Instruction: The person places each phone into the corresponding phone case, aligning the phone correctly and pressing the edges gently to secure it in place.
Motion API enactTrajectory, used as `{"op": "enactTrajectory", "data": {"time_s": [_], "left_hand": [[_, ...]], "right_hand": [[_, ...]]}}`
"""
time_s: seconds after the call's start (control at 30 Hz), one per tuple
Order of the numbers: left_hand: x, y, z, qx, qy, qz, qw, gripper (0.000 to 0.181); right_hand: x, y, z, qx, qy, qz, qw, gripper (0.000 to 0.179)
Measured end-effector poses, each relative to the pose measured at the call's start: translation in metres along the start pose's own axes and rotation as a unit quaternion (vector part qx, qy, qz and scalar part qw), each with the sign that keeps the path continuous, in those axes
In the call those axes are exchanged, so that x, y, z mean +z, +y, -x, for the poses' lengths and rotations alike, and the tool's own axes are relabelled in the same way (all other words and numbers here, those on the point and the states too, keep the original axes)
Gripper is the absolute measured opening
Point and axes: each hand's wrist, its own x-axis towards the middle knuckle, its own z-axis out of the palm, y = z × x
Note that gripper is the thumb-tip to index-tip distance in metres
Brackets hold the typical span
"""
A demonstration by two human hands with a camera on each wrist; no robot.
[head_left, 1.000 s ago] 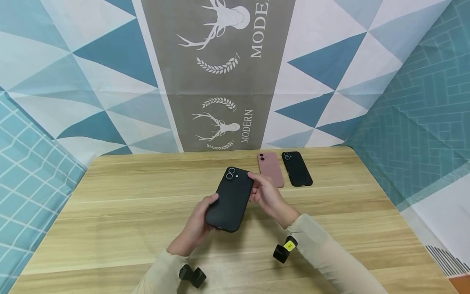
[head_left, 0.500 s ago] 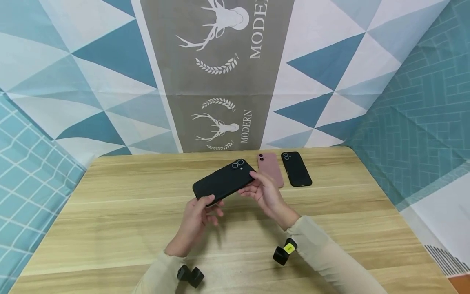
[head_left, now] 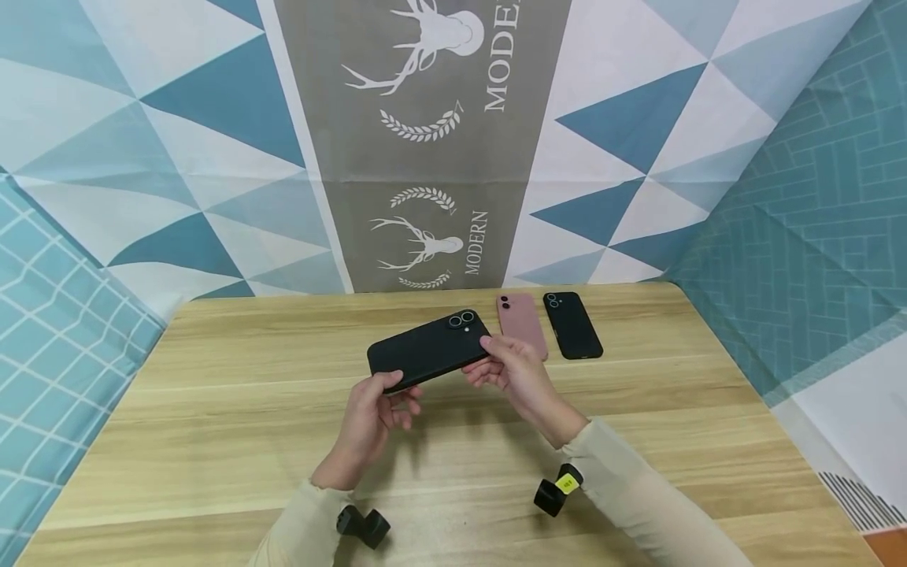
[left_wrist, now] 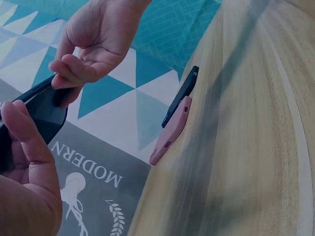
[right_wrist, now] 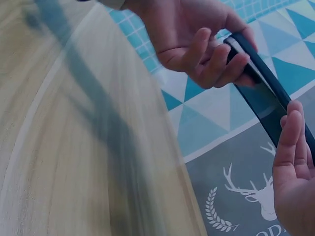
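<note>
Both hands hold a black smartphone (head_left: 425, 346) above the table, its matte back with two ringed lenses facing up in the head view. My left hand (head_left: 367, 417) grips the left end, thumb on the back and fingers beneath. The right hand (head_left: 520, 382) pinches the lens end near its lower corner, thumb on top. The right wrist view shows a pale line along the phone's edge (right_wrist: 251, 64), between a dark outer layer and the glossy face (right_wrist: 266, 110). In the left wrist view, the phone (left_wrist: 47, 110) is partly hidden by the fingers.
A pink phone (head_left: 523, 323) lies lens side up at the back of the wooden table (head_left: 234, 441), partly behind the right hand. Right of it lies a smaller-looking black phone (head_left: 574, 325). A patterned cloth backdrop (head_left: 425, 157) rises behind the table's far edge.
The phone has swung from nearly upright to lying mostly sideways, lens end right. My left hand has moved slightly left with it. Over the last half second it has tilted only slightly.
</note>
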Motion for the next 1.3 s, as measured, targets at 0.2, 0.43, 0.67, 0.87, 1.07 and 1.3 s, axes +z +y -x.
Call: {"op": "enactTrajectory", "data": {"time_s": [0.2, 0.43, 0.67, 0.87, 1.07, 1.3], "left_hand": [[-0.002, 0.004, -0.001, -0.036, 0.009, -0.013, 0.9992, 0.03], [-0.004, 0.007, -0.001, -0.042, 0.018, -0.009, 0.9989, 0.026], [-0.002, 0.006, -0.003, -0.033, 0.01, -0.025, 0.9991, 0.025], [0.006, 0.002, -0.005, -0.032, 0.005, -0.054, 0.998, 0.021], [0.008, 0.004, -0.004, -0.06, 0.012, -0.092, 0.9939, 0.023], [0.007, 0.005, -0.002, -0.077, -0.016, -0.11, 0.9907, 0.021]], "right_hand": [[-0.002, 0.0, 0.005, -0.015, 0.018, -0.016, 0.9996, 0.022], [-0.004, 0.001, 0.006, -0.017, 0.042, -0.043, 0.9981, 0.03], [0.014, 0.01, 0.007, 0.034, 0.03, -0.085, 0.9953, 0.035], [0.04, 0.02, 0.01, 0.051, 0.01, -0.047, 0.9975, 0.022], [0.041, 0.025, 0.011, 0.022, 0.037, -0.023, 0.9988, 0.01], [0.037, 0.027, 0.01, 0.021, 0.041, -0.019, 0.9988, 0.009]]}}
